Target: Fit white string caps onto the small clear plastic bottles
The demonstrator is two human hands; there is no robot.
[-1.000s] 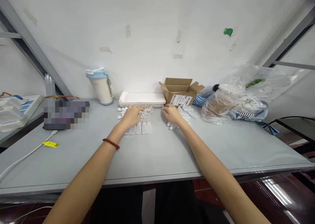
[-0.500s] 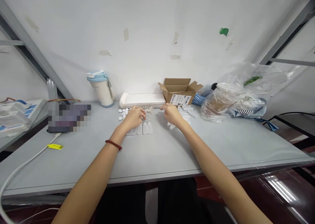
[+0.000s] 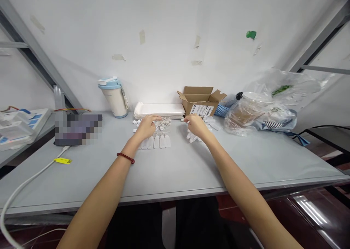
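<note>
My left hand (image 3: 147, 127), with a dark red bead bracelet (image 3: 125, 158) on the wrist, is over small white caps (image 3: 135, 122) and a tangle of thin white strings (image 3: 165, 123). Its index finger is stretched out, and I see nothing held in it. Just in front of that hand lies a row of translucent white flat tags (image 3: 156, 142). My right hand (image 3: 195, 125) is closed in a pinch, with a small white piece (image 3: 182, 120) at its fingertips. Beneath and beside it lie more translucent pieces (image 3: 192, 136), partly hidden by the hand.
Behind the hands, a stack of flat white packets (image 3: 161, 110) and an open cardboard box (image 3: 199, 101) stand by the wall. A cream tumbler (image 3: 115, 99) is at left, near a blurred phone-like device (image 3: 78, 129) with a cable. Plastic-wrapped cups (image 3: 247, 110) stand at right.
The left hand has moved slightly up and its index finger has straightened, uncovering caps. The right hand has shifted slightly, with a small white piece now showing at its fingertips.
</note>
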